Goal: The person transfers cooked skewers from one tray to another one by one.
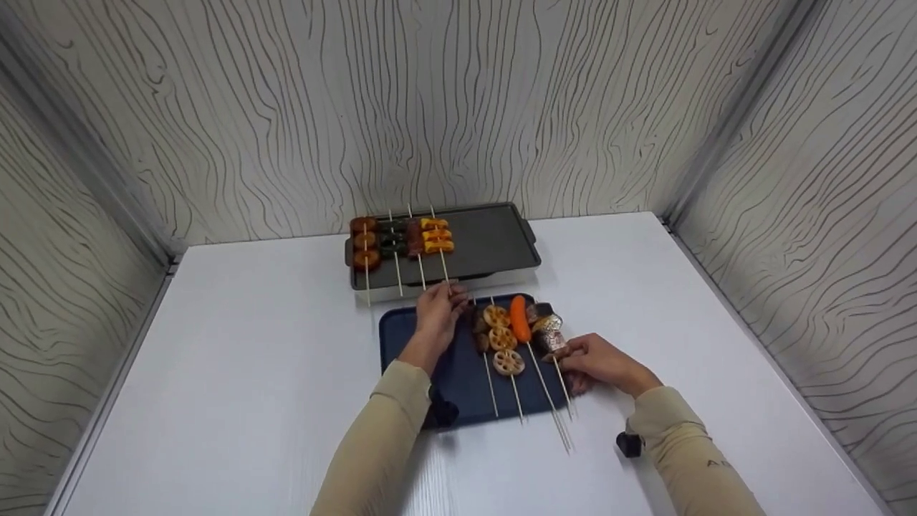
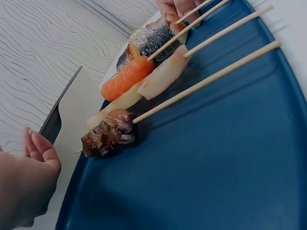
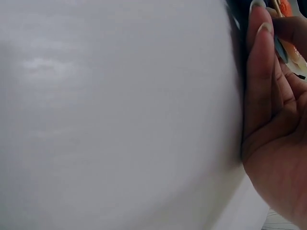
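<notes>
My left hand [image 1: 438,312] pinches the lower stick end of a skewer of yellow pieces [image 1: 438,235], which lies on a dark grill plate [image 1: 494,240]. In the left wrist view, the left hand [image 2: 29,187] shows curled fingers, its stick out of sight. At the right edge of a blue tray [image 1: 466,398], my right hand [image 1: 598,364] holds the stick of a silver-skinned fish skewer [image 1: 550,333] just below the fish. Beside it on the tray lie a sausage skewer [image 1: 520,320], a lotus root skewer [image 1: 502,338] and a brown meat skewer [image 2: 109,134].
Left of the yellow pieces, the plate bears a reddish meat skewer [image 1: 415,238], a dark green skewer [image 1: 392,240] and a skewer of round brown slices [image 1: 366,244]. The white table [image 1: 251,373] meets wood-patterned walls [image 1: 430,107] at the back and sides.
</notes>
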`<state>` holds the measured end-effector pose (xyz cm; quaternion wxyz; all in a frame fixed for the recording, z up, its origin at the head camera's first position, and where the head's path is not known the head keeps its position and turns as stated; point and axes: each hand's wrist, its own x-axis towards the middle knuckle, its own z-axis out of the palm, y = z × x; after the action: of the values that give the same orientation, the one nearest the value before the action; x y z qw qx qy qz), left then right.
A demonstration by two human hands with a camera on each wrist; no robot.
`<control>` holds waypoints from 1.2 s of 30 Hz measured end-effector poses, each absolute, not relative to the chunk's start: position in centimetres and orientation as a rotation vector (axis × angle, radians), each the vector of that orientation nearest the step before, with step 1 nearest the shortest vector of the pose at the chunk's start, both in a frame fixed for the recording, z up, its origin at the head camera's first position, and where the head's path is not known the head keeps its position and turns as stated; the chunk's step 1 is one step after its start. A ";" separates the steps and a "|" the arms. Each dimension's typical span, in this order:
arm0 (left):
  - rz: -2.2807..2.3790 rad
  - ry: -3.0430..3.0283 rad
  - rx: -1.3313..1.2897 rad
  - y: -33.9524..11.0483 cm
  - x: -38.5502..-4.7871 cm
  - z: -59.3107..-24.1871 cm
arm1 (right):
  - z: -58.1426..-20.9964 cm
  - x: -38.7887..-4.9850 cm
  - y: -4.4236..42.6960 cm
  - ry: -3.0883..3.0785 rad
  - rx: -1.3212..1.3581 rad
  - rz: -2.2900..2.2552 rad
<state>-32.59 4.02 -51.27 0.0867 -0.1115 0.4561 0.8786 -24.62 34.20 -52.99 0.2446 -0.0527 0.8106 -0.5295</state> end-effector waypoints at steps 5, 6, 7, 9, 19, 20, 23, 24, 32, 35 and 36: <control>2.671 1.405 -0.284 3.7 -32.2 -51.7 | -53.0 -24.6 33.8 2.222 -0.169 -1.436; 2.680 1.409 -0.267 3.7 -32.0 -51.8 | -53.0 -24.6 33.7 2.225 -0.171 -1.432; 2.690 1.408 -0.242 3.6 -31.8 -51.8 | -53.0 -24.6 33.7 2.228 -0.169 -1.429; 2.697 1.403 -0.177 3.7 -31.3 -51.6 | -53.0 -24.5 33.7 2.231 -0.163 -1.421; 2.631 1.454 0.065 3.6 -27.8 -49.1 | -52.9 -24.5 34.3 2.279 -0.168 -1.402; 2.624 1.459 0.061 3.5 -27.4 -49.0 | -52.9 -24.5 34.4 2.281 -0.168 -1.400; 2.595 1.483 0.059 3.3 -25.8 -49.1 | -53.0 -24.4 34.5 2.285 -0.171 -1.396; 2.580 1.501 0.061 3.3 -25.2 -49.3 | -53.0 -24.4 34.5 2.284 -0.168 -1.398; 2.426 1.658 0.072 2.0 -20.0 -51.1 | -53.1 -24.4 34.4 2.269 -0.156 -1.408; 2.372 1.718 0.054 1.4 -18.1 -51.6 | -53.2 -24.5 34.4 2.270 -0.164 -1.407; 2.353 1.738 0.046 1.2 -17.5 -51.7 | -53.2 -24.5 34.5 2.270 -0.167 -1.405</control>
<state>-17.49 1.21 -51.72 0.1077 0.0158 0.5905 0.7997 -24.50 34.47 -53.15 0.2313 -0.0608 0.8257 -0.5109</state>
